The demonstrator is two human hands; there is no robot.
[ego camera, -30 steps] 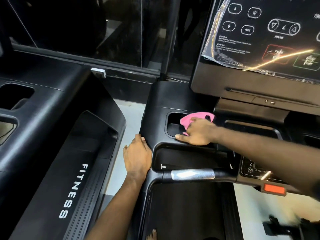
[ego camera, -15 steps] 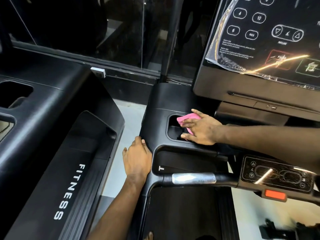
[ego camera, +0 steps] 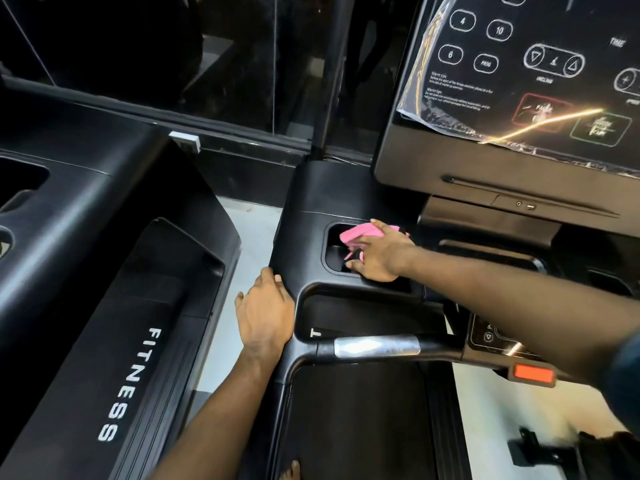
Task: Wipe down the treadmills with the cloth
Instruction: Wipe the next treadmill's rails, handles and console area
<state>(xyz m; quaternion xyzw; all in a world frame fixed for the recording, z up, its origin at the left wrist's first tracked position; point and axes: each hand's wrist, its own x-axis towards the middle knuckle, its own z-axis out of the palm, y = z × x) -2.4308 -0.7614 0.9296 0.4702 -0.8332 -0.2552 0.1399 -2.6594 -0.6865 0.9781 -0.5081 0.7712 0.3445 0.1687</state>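
Observation:
A pink cloth (ego camera: 356,233) is bunched inside the cup-holder recess on the left wing of the black treadmill console (ego camera: 329,199). My right hand (ego camera: 382,254) reaches across and grips the cloth, fingers dipping into the recess. My left hand (ego camera: 265,311) rests flat on the console's left outer edge, just above where the handlebar (ego camera: 375,346) with its silver grip sensor branches off. The running belt (ego camera: 356,420) lies below.
A second black treadmill (ego camera: 104,306) marked FITNESS stands to the left across a narrow strip of pale floor (ego camera: 249,223). The display panel (ego camera: 540,74) under loose plastic film rises at the upper right. A red safety key (ego camera: 533,374) sits below my right forearm. Glass wall behind.
My right hand has pushed the pink cloth leftward and deeper into the cup-holder recess. My left hand has stayed on the console edge. The view has shifted slightly.

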